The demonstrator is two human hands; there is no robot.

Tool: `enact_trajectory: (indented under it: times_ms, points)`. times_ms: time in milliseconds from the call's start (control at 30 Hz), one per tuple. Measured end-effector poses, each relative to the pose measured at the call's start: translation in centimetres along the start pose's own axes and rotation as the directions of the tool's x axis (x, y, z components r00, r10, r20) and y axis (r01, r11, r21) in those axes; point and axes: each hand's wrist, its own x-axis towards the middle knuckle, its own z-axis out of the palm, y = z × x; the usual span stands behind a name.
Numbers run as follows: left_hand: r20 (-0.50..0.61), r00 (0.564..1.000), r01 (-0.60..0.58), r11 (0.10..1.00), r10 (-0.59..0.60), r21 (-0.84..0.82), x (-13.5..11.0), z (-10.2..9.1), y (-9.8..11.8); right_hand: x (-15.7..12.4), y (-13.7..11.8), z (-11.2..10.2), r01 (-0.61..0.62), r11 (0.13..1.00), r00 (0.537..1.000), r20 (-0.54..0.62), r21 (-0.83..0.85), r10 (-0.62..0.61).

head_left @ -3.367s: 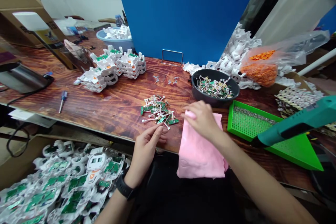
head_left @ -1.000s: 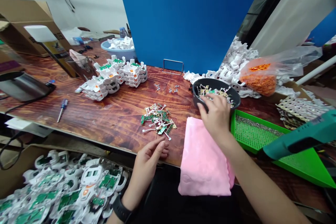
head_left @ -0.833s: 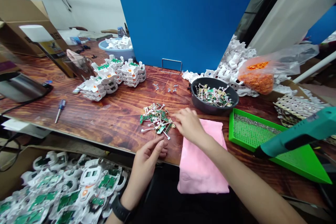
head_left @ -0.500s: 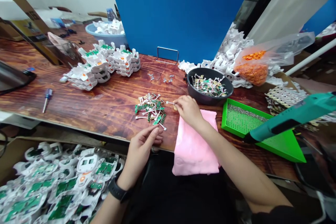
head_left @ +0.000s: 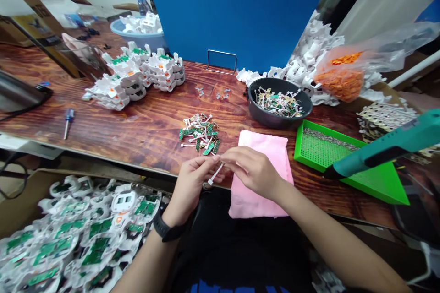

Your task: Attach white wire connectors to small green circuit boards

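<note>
My left hand (head_left: 192,183) and my right hand (head_left: 249,171) meet just in front of the table's near edge. Between their pinched fingertips they hold a small white strip-shaped part (head_left: 216,174). Just beyond the hands lies a small pile of green circuit pieces with white strips (head_left: 200,133) on the wooden table (head_left: 144,114). A pink cloth (head_left: 266,165) lies under my right hand and hangs over the edge. A dark bowl (head_left: 271,119) holding more of the same pieces stands behind the cloth.
A green tray (head_left: 343,165) and a teal power tool (head_left: 385,151) are at the right. White housings are stacked at the back left (head_left: 137,78), heaped at the back right (head_left: 309,64) and fill a box below left (head_left: 79,233). A bag of orange parts (head_left: 340,82) and a screwdriver (head_left: 68,121) lie on the table.
My right hand went from the bowl to the pile, picked a white strip part, and drew back to meet my left hand, which rose to pinch it too.
</note>
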Motion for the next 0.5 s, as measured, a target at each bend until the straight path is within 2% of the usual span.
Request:
enact_trajectory:
  times_ms: [33,100,167,200,267,500]
  points:
    - [-0.02,1.0,-0.004,1.0,0.004,-0.014,-0.1,0.1,0.0,-0.2,-0.1,0.1,-0.156,0.981,0.986,-0.035,0.117,0.161]
    - [-0.054,0.998,-0.021,0.999,0.019,-0.039,-0.3,0.2,0.1,-0.6,-0.4,0.4,-0.414,0.835,0.898,0.015,0.361,0.439]
    - [-0.058,0.998,-0.037,0.998,0.034,-0.049,-0.5,0.5,0.2,-0.9,-0.7,0.8,-0.529,0.664,0.824,0.133,0.529,0.551]
    - [-0.051,0.998,-0.043,0.998,0.041,-0.05,-0.6,0.6,0.2,-1.0,-0.8,1.0,-0.544,0.607,0.808,0.166,0.579,0.566]
    - [-0.033,0.998,-0.061,0.997,0.06,-0.036,-0.8,0.9,0.3,-1.1,-0.9,1.3,-0.536,0.557,0.796,0.16,0.634,0.584]
    - [-0.032,0.991,-0.129,0.992,0.129,0.018,-1.4,1.3,0.3,-1.1,-0.8,1.1,-0.523,0.53,0.783,0.13,0.668,0.608]
